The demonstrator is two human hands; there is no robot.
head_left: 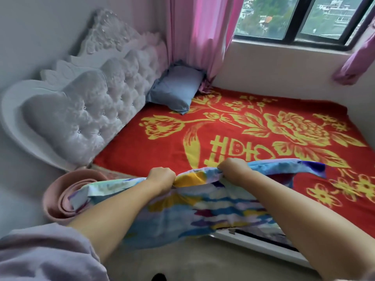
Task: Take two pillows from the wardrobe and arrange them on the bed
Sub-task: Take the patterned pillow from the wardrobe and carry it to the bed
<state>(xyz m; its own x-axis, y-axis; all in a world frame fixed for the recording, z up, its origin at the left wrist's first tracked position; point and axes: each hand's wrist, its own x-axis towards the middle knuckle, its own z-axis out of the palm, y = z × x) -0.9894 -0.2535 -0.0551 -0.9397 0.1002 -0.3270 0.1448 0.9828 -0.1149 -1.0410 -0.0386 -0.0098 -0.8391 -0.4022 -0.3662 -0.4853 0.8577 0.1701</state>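
Head view: my left hand (161, 176) and right hand (233, 169) clench the colourful pillow (192, 205); I'd lay it beside the far blue pillow (176, 86).

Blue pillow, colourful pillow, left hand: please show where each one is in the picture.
Blue pillow (176, 89), head view, middle of its top face.
Colourful pillow (203, 207), head view, middle of its patterned cover.
Left hand (161, 176), head view, back of the fist.
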